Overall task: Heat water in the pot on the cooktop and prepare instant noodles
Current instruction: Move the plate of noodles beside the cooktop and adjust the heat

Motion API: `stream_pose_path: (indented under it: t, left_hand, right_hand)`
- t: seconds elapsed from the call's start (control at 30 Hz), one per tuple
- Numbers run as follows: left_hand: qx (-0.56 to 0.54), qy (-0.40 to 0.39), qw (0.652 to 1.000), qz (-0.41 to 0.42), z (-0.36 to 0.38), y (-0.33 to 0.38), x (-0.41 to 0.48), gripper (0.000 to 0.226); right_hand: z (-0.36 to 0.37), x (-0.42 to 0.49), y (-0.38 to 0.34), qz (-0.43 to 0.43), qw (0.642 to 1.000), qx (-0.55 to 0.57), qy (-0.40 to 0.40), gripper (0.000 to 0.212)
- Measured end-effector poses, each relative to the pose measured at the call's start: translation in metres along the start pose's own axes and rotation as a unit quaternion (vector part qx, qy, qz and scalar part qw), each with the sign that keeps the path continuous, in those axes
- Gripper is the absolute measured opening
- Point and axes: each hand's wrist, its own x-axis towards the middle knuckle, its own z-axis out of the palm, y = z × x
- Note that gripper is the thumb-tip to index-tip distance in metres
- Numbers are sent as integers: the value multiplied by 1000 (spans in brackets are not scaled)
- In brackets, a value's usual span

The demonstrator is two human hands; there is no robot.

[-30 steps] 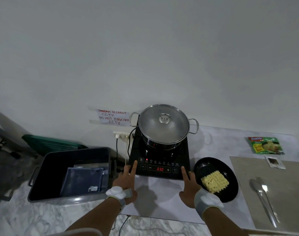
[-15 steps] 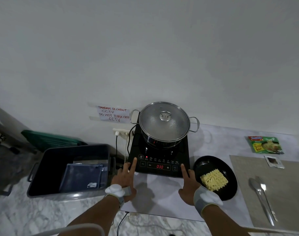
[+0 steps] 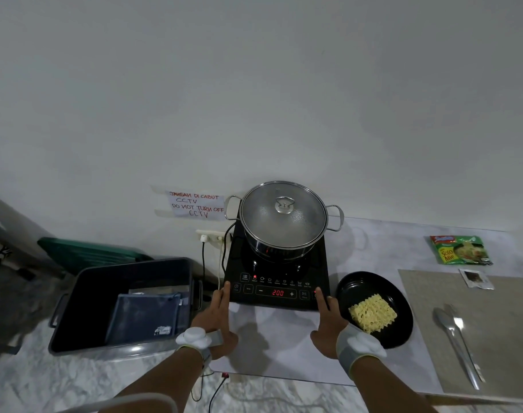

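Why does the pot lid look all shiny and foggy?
In the head view, room light glares off the metal pot lid, and droplets cloud its glass; both hands cast soft shadows on the white table, and the wide lens bends the table's edges.

A stainless-steel pot with two loop handles (image 3: 279,234) sits on the black induction cooktop (image 3: 276,272) at the back of the pale counter, against the wall. A domed glass lid with a metal knob (image 3: 284,216) closes it, fogged on the inside. The cooktop's red display reads 200, and one small red indicator glows above the control row. To the right, just beside the cooktop, a round black plate (image 3: 373,308) holds a dry yellow noodle block (image 3: 372,313). Farther right lies a green noodle packet (image 3: 460,250), with a small torn sachet (image 3: 476,279) near it.
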Motion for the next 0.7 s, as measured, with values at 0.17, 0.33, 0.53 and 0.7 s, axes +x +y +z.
stream_pose_path:
  t: [0.17,0.33,0.53,0.7]
  left_hand:
    - [-8,-4,999,31,1,-3,-4,117]
    - [23,-27,997,61,0,-11,-3,109]
    - [46,-39,997,58,5,-12,1,102]
    - [56,-39,997,48,5,-11,3,102]
  right_hand:
    - [4,-4,2,-2,1000,16,-3,101]
    - [6,-4,3,-1,1000,18,1,99]
    - [9,-5,4,0,1000,-4,19,98]
    - [9,-5,3,0,1000,0,17,97]
